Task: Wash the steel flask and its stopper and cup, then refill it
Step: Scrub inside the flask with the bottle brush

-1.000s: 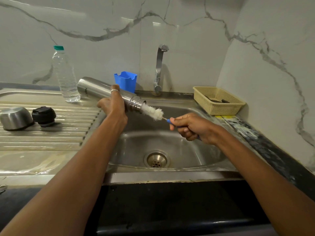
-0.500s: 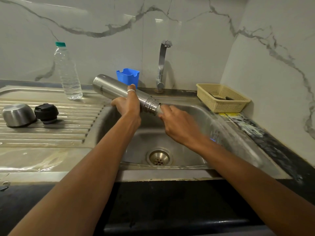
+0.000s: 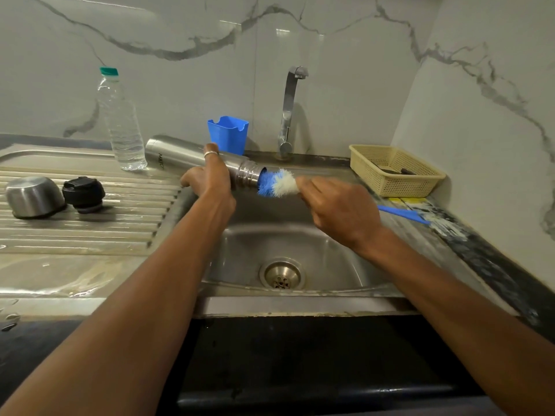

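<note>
My left hand [image 3: 210, 178] grips the steel flask [image 3: 180, 154], held nearly level over the sink's left rim with its open mouth pointing right. A bottle brush [image 3: 277, 183] with blue and white bristles is partly inside the mouth. My right hand [image 3: 339, 210] holds the brush's blue handle, whose end sticks out past the hand to the right. The steel cup [image 3: 33, 196] lies upside down on the drainboard [image 3: 90, 229], with the black stopper [image 3: 84, 193] right beside it.
A clear plastic water bottle [image 3: 121, 127] stands at the back of the drainboard. A blue plastic holder [image 3: 228, 135] and the tap [image 3: 289, 112] are behind the sink basin [image 3: 300, 250]. A cream basket [image 3: 393, 171] sits on the right counter.
The brush went deep into the flask, then came partly back out, so its bristles show at the mouth again. My left hand kept its hold on the flask.
</note>
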A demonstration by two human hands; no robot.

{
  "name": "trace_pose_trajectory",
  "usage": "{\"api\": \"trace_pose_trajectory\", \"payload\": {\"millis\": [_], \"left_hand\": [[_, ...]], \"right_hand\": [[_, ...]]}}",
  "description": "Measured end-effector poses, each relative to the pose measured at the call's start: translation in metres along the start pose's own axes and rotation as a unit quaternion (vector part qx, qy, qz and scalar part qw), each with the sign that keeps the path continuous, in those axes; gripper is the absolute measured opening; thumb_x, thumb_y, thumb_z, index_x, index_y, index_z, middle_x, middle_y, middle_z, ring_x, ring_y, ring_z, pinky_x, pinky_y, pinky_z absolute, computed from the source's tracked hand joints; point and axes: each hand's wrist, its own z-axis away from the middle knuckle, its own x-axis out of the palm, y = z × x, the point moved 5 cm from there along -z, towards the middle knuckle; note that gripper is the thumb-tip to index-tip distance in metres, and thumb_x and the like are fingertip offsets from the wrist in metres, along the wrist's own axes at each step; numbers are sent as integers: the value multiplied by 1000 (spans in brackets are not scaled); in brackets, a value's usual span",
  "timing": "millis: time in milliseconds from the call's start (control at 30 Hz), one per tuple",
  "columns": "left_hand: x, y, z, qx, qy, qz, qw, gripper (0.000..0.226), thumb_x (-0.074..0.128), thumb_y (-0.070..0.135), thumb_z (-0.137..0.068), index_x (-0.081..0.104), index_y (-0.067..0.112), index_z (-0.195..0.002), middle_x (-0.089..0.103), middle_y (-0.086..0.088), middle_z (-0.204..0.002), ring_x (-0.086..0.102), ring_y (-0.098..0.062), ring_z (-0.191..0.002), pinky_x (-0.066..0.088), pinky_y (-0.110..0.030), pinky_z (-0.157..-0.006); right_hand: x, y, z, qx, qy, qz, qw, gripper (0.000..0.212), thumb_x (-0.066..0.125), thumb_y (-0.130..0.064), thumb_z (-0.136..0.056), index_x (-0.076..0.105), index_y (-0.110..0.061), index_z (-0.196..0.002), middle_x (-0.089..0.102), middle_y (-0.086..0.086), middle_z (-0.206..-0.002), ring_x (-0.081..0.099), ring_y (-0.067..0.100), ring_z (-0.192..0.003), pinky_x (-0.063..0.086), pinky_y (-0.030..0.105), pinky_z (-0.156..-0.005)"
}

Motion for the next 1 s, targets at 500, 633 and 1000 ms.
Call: {"api": "trace_pose_trajectory", "payload": {"millis": [500,633,1000], "left_hand": [[7,-5,8,26,-17,-33,999,70,69,34,-94,25,5,-139,59,-8,-116,66,-10,-79,62,-32,-77],[10,-11,12,26,-21,-49,998,54,67,36,-96,28,10,-123,58,-4,-107,62,-8,-77,50,-16,-51],[13,-8,10,40,-54,-54,996,57,69,35,-94,30,9,-127,62,-7,-109,69,-14,-83,57,-24,-59]], "right_hand": [[18,4,4,249,-232,-248,907,58,46,-65,-97,56,-19,-131,68,2,-115,65,23,-103,53,41,-86],[15,-32,-17,89,-132,-51,986,76,63,-61,-89,47,-8,-141,62,14,-119,61,32,-103,52,45,-84],[20,-13,-14,230,-266,-317,881,29,40,-32,-106,57,-9,-114,61,9,-91,61,30,-77,44,34,-62]]}}
